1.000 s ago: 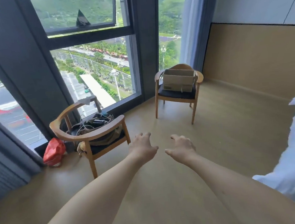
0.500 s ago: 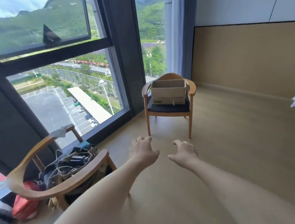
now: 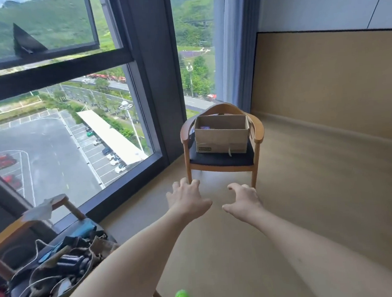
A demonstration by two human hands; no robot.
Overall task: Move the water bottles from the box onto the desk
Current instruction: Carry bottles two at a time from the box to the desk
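the task looks barely begun. the left hand [image 3: 187, 201] and right hand [image 3: 243, 199] reach forward with fingers loosely spread, holding nothing. the box [image 3: 222, 134] sits ahead of both, well apart, on a chair [image 3: 221, 159]; its bottles can't be made out. no desk shows.

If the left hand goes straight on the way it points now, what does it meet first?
Probably the wooden chair that carries the cardboard box, near its front left leg. The left hand is empty, fingers loosely spread, and only bare floor shows between. Depth is unclear in this single view.
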